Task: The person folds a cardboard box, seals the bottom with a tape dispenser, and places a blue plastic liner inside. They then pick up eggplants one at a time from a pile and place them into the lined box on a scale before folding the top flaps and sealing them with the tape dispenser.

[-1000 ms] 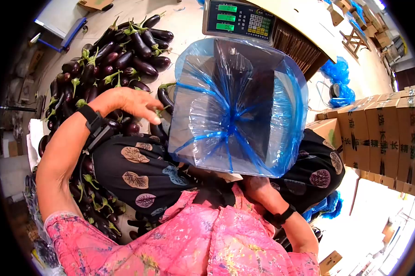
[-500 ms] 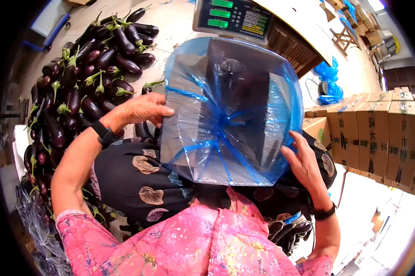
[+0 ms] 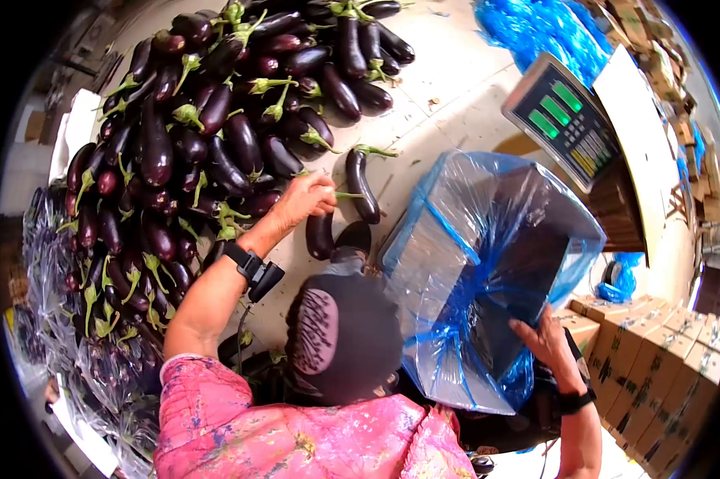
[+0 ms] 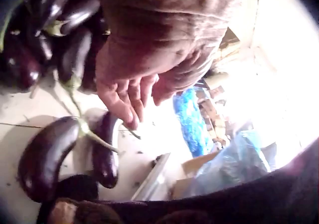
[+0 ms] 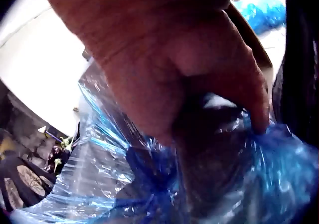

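Note:
In the head view, my left hand (image 3: 308, 198) reaches down over the floor at the near edge of the eggplant pile (image 3: 240, 128), fingers loosely bent. In the left wrist view its fingertips come right at the green stem of a slim eggplant (image 4: 105, 156); a thicker eggplant (image 4: 47, 156) lies beside that one. My right hand (image 3: 550, 345) rests with spread thumb and fingers on the right side of a box lined with a blue plastic bag (image 3: 448, 239). Crinkled blue film (image 5: 279, 159) surrounds its fingers in the right wrist view.
A digital scale (image 3: 563, 120) stands beyond the box, by a pale board (image 3: 627, 120). Stacked cartons (image 3: 655, 351) line the right side. Blue plastic (image 3: 536, 32) lies at the back. Clear plastic wrap (image 3: 65, 271) lies at left. My knee (image 3: 348, 335) is between the hands.
The view has turned toward the pile. My left hand has left the box's side and moved to the eggplants. My right hand, first hidden below the box, now rests on its right side.

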Motion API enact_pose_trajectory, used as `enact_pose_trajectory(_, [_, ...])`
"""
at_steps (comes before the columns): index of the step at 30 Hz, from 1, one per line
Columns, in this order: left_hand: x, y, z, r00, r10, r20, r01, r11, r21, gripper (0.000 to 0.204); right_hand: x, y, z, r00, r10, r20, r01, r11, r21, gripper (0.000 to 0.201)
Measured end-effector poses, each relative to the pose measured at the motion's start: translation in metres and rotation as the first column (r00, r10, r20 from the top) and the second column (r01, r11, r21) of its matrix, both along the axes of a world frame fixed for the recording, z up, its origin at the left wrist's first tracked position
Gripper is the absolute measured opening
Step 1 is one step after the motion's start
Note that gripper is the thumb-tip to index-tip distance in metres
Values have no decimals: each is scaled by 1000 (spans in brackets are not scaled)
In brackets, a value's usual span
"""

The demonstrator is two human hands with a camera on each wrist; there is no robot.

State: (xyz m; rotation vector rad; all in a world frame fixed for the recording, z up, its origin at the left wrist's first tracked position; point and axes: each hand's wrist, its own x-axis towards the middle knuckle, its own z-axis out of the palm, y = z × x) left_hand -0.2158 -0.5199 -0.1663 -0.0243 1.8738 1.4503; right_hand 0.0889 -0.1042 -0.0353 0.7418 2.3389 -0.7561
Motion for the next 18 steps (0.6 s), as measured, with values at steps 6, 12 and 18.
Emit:
enact_pose_trajectory(6, [16,-32,-122,756,-158,-635,-176,886,-429,27,-52,-23,76,860,407,309,-498,801,331,43])
enact_pose_trajectory(12, [43,-11,-166,952,-62,-299,-152,753,-641,78,-91,-34,43,944,329,-20,-329,944,9,39])
enact_pose_trajectory(18, [44,-30,-139,923,-75,-377,-197,752,-629,74,-100,-8,-97,809,577,-111,-572,817,74,32])
